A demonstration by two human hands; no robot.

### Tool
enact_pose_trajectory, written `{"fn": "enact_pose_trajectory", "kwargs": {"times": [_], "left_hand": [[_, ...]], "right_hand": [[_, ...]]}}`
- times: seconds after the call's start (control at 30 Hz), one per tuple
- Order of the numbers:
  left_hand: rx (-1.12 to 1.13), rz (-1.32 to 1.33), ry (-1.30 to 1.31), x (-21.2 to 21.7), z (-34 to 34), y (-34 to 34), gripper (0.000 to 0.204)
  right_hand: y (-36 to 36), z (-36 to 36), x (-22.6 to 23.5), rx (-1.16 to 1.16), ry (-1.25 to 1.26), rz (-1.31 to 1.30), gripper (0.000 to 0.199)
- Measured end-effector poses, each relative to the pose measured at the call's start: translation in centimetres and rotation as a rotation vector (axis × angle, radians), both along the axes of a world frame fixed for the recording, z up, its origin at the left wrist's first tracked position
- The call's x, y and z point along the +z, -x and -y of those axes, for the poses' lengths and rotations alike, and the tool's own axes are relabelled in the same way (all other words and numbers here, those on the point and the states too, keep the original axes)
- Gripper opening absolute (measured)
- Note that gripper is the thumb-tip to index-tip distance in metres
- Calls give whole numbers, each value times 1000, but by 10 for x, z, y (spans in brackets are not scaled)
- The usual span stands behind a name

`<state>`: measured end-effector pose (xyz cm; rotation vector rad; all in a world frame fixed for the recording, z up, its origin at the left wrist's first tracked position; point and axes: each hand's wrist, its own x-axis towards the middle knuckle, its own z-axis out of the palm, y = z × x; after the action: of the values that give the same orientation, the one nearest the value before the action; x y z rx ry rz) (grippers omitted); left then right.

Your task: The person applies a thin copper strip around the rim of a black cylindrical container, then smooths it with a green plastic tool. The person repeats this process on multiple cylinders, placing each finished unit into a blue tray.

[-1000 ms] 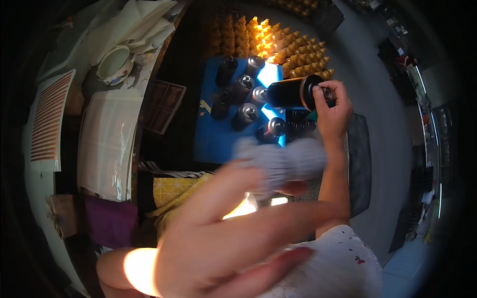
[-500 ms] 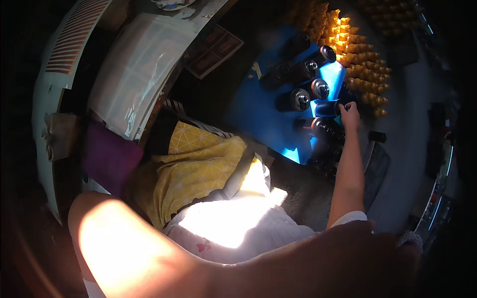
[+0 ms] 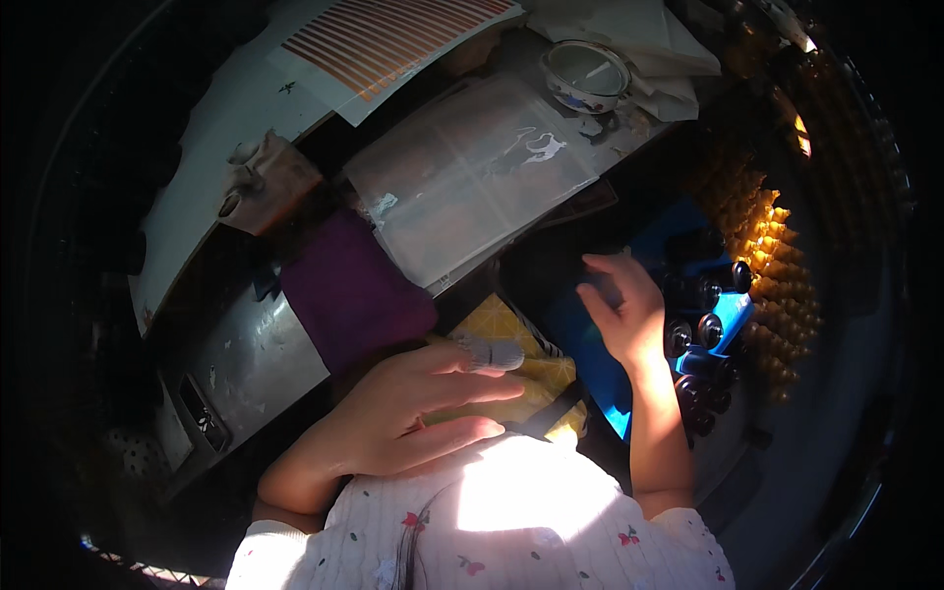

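In front of my body, my left hand (image 3: 423,403) is held over my lap with its fingers stretched out and apart. A greyish-white wrapping (image 3: 494,352) shows at the end of one of its fingers. My right hand (image 3: 631,307) is raised, thumb and fingers apart, with nothing in it. Just to its right, several dark cylindrical cans (image 3: 678,337) lie on a blue sheet (image 3: 612,379), their round ends toward me. A yellow patterned cloth (image 3: 501,329) covers my lap between the hands, partly hidden by the left one.
Ahead is a worktop with a translucent plastic-covered panel (image 3: 472,177), a floral bowl (image 3: 587,77) and white paper (image 3: 669,49). Purple cloth (image 3: 349,285) hangs at its near edge. Left are a beige bag (image 3: 270,182) and an orange-striped sheet (image 3: 383,39). Yellow stacked pieces (image 3: 782,265) stand right.
My right hand has left the dark can it was touching and come back leftward, opening. My left hand has come into view over my lap. The view has swung left toward the worktop.
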<state>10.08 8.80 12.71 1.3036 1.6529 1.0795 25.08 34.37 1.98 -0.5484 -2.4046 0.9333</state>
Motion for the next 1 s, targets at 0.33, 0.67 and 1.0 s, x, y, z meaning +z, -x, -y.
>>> {"fn": "enact_pose_trajectory", "kwargs": {"times": [0.33, 0.67, 1.0], "left_hand": [[922, 203, -86, -63, 141, 3, 38], [713, -379, 7, -83, 123, 39, 38], [618, -745, 76, -110, 91, 46, 70]], "right_hand": [[142, 72, -1, 667, -394, 222, 24], [161, 69, 10, 730, -412, 345, 15], [179, -13, -8, -81, 892, 168, 9]]}}
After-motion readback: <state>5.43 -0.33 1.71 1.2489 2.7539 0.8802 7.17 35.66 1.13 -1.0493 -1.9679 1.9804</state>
